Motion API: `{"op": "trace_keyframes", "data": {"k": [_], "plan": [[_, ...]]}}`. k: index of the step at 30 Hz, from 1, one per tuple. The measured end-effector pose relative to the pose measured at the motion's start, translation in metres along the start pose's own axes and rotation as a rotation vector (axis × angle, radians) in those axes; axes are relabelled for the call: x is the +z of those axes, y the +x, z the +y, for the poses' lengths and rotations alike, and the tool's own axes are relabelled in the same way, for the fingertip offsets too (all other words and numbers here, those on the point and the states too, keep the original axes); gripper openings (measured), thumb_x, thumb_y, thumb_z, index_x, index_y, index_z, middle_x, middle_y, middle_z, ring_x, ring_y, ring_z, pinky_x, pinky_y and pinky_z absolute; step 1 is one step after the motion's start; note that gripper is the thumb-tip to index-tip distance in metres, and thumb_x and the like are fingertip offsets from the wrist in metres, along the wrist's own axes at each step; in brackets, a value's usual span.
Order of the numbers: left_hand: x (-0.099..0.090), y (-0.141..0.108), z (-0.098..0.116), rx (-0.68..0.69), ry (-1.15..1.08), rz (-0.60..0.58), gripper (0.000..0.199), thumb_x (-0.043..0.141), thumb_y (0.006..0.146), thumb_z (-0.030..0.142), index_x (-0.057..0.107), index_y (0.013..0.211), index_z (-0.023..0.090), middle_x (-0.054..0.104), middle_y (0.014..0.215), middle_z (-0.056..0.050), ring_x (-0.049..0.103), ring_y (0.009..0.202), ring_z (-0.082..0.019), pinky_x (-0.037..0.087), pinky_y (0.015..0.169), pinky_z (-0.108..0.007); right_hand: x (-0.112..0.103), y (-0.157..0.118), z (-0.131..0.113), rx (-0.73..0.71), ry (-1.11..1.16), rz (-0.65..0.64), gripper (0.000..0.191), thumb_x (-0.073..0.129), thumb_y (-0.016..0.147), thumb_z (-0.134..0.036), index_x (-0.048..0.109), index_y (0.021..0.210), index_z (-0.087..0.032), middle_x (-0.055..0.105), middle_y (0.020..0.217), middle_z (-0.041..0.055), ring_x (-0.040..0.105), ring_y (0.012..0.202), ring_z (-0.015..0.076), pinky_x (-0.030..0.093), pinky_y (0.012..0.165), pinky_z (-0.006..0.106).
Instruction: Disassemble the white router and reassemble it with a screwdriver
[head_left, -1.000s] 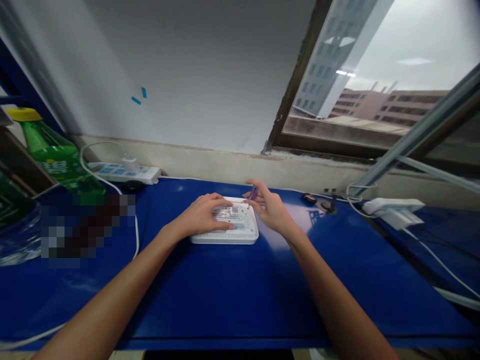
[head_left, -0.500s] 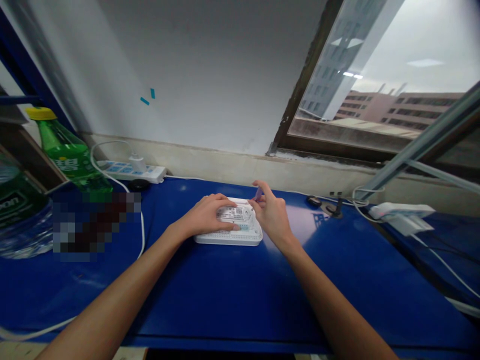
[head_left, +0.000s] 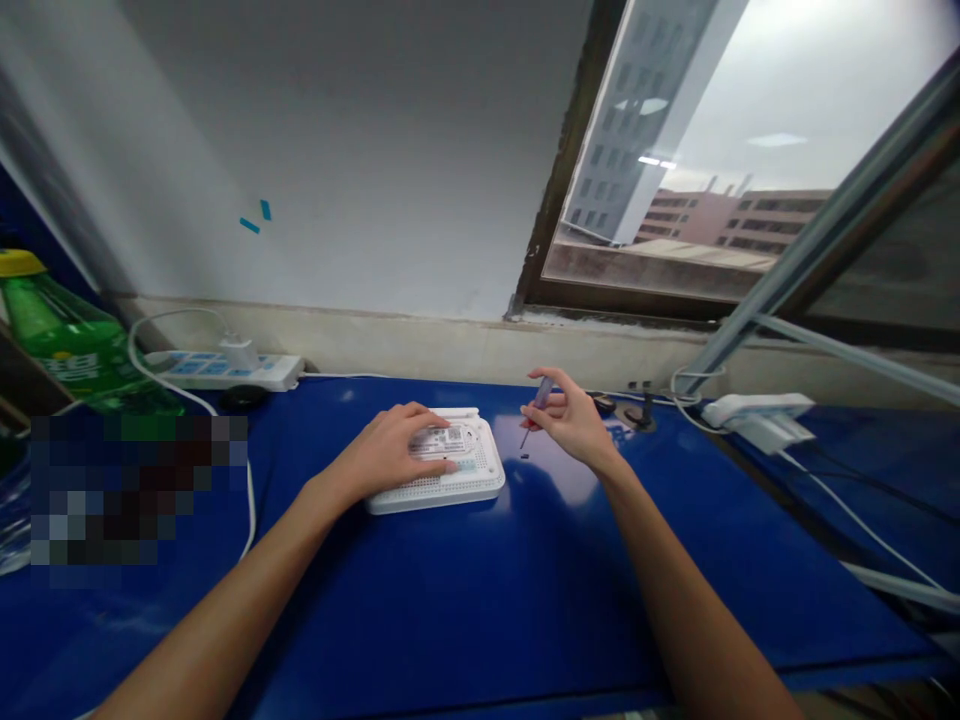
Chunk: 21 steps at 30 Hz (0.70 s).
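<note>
A white router point(head_left: 480, 472) lies on the blue table, its vented, labelled underside up. My left hand point(head_left: 397, 452) holds its left part, fingers and thumb pressing on the top on either side of the label. Off the router's right edge, my right hand point(head_left: 574, 418) grips a small screwdriver point(head_left: 544, 390) with a translucent purple handle. Its thin shaft points down toward the table. By the tip is a tiny dark piece point(head_left: 524, 456), perhaps a screw; whether they touch, I cannot tell.
A power strip point(head_left: 285, 373) with a plugged-in white adapter stands by the wall at left. Beside it are a green bottle point(head_left: 67, 340) and a white cable point(head_left: 250, 500). To the right, a white plug block point(head_left: 757, 415) and a metal brace point(head_left: 787, 230) stand near the window.
My right hand has moved the screwdriver away from the router's top right corner, to the right over the table. My left hand stays on the router. The view has shifted right.
</note>
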<state>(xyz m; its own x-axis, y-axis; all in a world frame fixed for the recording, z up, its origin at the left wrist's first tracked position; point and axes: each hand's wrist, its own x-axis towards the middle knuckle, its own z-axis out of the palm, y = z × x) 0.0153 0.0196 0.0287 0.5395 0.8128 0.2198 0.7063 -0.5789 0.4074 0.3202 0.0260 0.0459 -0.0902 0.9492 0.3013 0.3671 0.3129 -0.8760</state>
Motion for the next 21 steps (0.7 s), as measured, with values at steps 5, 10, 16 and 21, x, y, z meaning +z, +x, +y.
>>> {"op": "trace_keyframes", "data": {"k": [5,10,16,21], "plan": [[0.000,0.000,0.013,-0.095,0.117,0.032,0.063,0.058,0.083,0.077,0.067,0.122,0.028,0.063,0.125,-0.009,0.062,0.109,-0.033,0.048,0.094,-0.047,-0.004,-0.001,0.004,-0.004,-0.120,-0.026,0.050,0.068,0.081,-0.031,0.052,0.127,-0.022,0.065,0.067,-0.0038,0.075,0.064,0.0231,0.061,0.058,0.031],[-0.001,-0.003,0.021,-0.095,0.225,0.044,0.059,0.051,0.090,0.072,0.066,0.121,0.024,0.063,0.122,-0.012,0.063,0.102,-0.031,0.050,0.087,-0.045,-0.005,0.000,0.009,-0.020,-0.164,-0.055,0.047,0.065,0.083,-0.030,0.051,0.126,-0.022,0.064,0.065,-0.0045,0.075,0.063,0.0224,0.060,0.056,0.029],[-0.004,-0.005,0.023,-0.090,0.292,0.034,0.055,0.048,0.094,0.067,0.065,0.125,0.026,0.063,0.126,-0.012,0.064,0.105,-0.033,0.053,0.079,-0.042,-0.004,0.001,0.013,-0.024,-0.100,-0.018,0.048,0.068,0.083,-0.033,0.051,0.127,-0.022,0.064,0.066,-0.0047,0.075,0.063,0.0229,0.061,0.056,0.030],[-0.007,-0.005,0.025,-0.102,0.324,0.016,0.055,0.049,0.093,0.068,0.067,0.122,0.026,0.065,0.123,-0.012,0.067,0.101,-0.035,0.053,0.073,-0.043,-0.004,0.001,0.007,-0.051,-0.050,0.050,0.049,0.071,0.083,-0.037,0.051,0.126,-0.023,0.066,0.071,-0.0026,0.076,0.066,0.0236,0.062,0.059,0.031]]}}
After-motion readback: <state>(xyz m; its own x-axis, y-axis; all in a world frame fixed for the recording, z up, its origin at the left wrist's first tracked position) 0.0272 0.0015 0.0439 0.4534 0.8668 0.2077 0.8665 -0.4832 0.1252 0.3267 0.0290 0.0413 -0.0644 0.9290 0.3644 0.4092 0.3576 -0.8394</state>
